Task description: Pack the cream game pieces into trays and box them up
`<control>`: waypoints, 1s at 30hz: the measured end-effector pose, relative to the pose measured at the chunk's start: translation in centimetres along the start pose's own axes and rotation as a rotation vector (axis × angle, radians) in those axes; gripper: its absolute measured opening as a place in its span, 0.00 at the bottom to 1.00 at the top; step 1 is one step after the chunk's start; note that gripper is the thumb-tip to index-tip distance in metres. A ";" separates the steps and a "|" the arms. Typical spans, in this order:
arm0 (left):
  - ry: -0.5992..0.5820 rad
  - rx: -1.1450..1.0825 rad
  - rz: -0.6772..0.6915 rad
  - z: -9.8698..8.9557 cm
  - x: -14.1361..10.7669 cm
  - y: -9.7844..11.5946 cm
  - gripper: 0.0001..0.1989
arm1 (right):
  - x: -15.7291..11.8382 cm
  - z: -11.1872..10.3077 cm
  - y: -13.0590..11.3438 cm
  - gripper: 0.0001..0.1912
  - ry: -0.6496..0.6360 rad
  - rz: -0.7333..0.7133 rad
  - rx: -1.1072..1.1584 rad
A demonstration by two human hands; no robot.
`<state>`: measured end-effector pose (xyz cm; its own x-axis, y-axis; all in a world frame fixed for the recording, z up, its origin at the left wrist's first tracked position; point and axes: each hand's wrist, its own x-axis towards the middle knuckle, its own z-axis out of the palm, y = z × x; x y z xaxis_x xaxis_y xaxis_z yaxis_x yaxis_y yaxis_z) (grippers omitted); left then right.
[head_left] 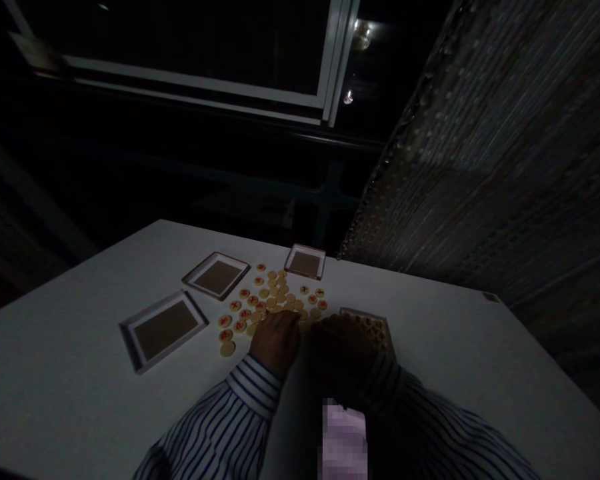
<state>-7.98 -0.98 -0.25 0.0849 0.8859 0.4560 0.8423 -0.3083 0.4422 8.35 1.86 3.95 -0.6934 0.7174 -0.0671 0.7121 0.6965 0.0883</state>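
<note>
My left hand [277, 339] reaches over the near side of a spread of round wooden xiangqi pieces [283, 290]. Its fingers are curled down, and what they hold, if anything, is hidden. Close on its right, my right hand [339, 341] lies in deep shadow, its fingers not distinguishable. Beside that hand stands a shallow box [389, 333] filled with pieces bearing dark markings. Among the loose pieces, some are face up with red characters, such as the red-marked piece [225, 321]; a few show black ones, and many appear blank.
Two shallow trays, a near tray [166, 328] and a farther tray [216, 275], lie left of the pieces on the white table [450, 333]. A smaller tray [305, 261] sits at the far edge. A beaded curtain [460, 180] hangs at the right.
</note>
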 end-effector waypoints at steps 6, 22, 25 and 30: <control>-0.093 0.066 0.030 0.8 -1.4 -0.7 0.14 | 0.2 0.5 -0.4 0.10 0.019 -0.003 0.030; -0.182 0.109 0.049 1.0 -1.6 -0.7 0.14 | 0.4 1.1 -0.9 0.10 0.006 -0.024 0.021; -0.203 0.109 0.033 0.9 -1.5 -0.6 0.14 | 0.4 1.1 -0.7 0.10 0.000 -0.017 -0.002; -0.194 0.105 0.009 0.9 -1.6 -0.5 0.13 | 0.2 0.7 -0.3 0.10 -0.017 -0.052 0.056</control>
<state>-8.04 -1.92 -1.89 0.1852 0.9363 0.2984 0.8910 -0.2881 0.3508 8.06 1.82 3.20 -0.7282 0.6799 -0.0866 0.6804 0.7323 0.0282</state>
